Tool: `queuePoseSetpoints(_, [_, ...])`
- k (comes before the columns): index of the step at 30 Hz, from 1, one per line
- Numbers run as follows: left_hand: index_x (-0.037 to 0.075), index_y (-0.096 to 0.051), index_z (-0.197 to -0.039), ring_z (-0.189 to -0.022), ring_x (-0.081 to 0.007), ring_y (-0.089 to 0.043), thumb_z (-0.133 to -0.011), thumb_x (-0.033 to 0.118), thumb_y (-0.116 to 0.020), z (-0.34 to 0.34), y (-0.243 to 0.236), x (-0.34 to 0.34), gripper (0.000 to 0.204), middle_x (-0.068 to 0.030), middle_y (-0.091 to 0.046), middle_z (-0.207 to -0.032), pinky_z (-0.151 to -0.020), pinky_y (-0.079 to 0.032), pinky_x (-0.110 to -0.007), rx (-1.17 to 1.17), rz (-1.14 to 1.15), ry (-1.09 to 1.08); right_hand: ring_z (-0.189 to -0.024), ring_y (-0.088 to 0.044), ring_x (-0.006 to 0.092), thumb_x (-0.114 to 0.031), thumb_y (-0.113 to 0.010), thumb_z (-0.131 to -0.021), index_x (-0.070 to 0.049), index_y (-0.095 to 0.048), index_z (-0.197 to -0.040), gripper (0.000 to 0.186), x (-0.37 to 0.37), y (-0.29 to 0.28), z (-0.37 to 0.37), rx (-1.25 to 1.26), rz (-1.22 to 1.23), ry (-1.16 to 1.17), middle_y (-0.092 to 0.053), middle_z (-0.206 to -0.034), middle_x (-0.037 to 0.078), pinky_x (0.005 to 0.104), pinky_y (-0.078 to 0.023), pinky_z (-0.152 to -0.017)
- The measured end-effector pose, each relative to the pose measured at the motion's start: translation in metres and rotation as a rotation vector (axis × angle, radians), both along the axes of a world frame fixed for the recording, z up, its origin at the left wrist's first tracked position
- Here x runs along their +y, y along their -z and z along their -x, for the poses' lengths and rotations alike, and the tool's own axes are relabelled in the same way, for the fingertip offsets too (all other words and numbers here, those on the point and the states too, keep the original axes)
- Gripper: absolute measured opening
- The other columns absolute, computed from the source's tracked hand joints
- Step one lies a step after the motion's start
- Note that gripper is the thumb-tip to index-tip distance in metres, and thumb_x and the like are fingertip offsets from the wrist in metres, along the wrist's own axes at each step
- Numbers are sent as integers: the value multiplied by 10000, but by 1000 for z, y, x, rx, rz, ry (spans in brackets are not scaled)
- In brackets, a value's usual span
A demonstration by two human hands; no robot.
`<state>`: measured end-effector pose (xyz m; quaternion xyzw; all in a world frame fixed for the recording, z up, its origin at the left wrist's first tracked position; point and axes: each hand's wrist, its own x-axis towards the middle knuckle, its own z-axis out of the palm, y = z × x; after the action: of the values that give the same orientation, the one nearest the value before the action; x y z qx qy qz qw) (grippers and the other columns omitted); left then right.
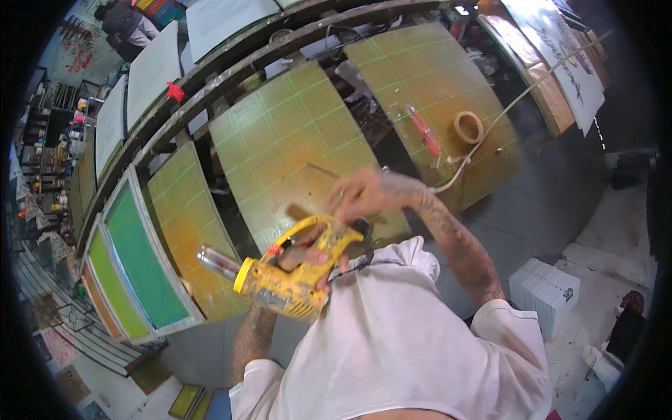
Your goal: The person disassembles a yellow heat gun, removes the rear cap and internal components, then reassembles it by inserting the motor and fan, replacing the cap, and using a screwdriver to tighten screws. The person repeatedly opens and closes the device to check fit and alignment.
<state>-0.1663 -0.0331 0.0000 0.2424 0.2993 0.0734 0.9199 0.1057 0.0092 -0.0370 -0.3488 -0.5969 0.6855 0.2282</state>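
A yellow heat gun (287, 280) with a metal nozzle is in my left hand (304, 257). Its fingers wrap round the handle, and the nozzle points to the left. Scuffs and stains cover the housing. Just beyond the gun's rear end is my right hand (374, 192), fingers curled and slightly blurred. Whatever may be in those fingers is too small and smeared to name. Both hands are over the near part of a middle olive-coloured board (280, 126) marked with green grid lines. A thin dark rod (322, 170) shows beside my right fingertips.
On the right-hand board (413, 70) are a tape roll (468, 128), a red cutter-like tool (423, 131) and a pale cord (518, 101). Framed green screens (143, 245) lean at the left. A white stack (542, 290) stands at lower right. Another person (129, 24) is far left.
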Motion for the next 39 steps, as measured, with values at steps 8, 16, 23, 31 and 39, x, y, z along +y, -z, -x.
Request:
queuePoseSetpoints(8, [139, -239, -1654, -640, -179, -662, -909, 137, -686, -4, 20, 0, 869, -154, -628, -1051, -537, -580, -314, 34, -2, -126, -918, -708, 381, -466, -890, -762, -53, -677, -1006, 525, -1, 138, -6, -806, -488, 296, -707, -956, 160, 478, -564, -789])
queuePoseSetpoints(16, [218, -352, -1553, -644, -189, -628, -876, 58, -710, -4, 29, 3, 783, -141, -585, -1126, -508, -539, -301, -105, 79, -197, -974, -712, 406, -282, -766, -920, -24, -677, -1023, 292, -13, 98, 8, -739, -545, 546, -714, -1035, 169, 469, -580, -791])
queuePoseSetpoints(23, [210, -415, -1403, -670, -198, -605, -891, 38, -642, -7, 54, 14, 586, -144, -546, -1108, -496, -546, -317, -145, -25, -295, -913, -712, 236, -126, -712, -975, 20, -677, -1195, 266, -64, -39, -22, -488, -612, 884, -723, -1063, 144, 354, -555, -787])
queuePoseSetpoints(31, [212, -426, -1355, -604, -204, -583, -942, 112, -640, -15, 32, 22, 475, -129, -548, -1028, -459, -532, -347, -112, 31, -324, -819, -717, 286, -10, -757, -853, -31, -696, -1117, 272, -108, -101, -21, -506, -598, 588, -743, -980, 157, 384, -571, -721])
queuePoseSetpoints(39, [206, -416, -1368, -625, -201, -587, -946, 127, -664, -10, 19, 22, 496, -130, -544, -1022, -488, -551, -358, -85, -5, -306, -758, -696, 277, 14, -781, -822, -21, -718, -1098, 285, -113, -120, -16, -627, -701, 545, -719, -915, 150, 374, -556, -660])
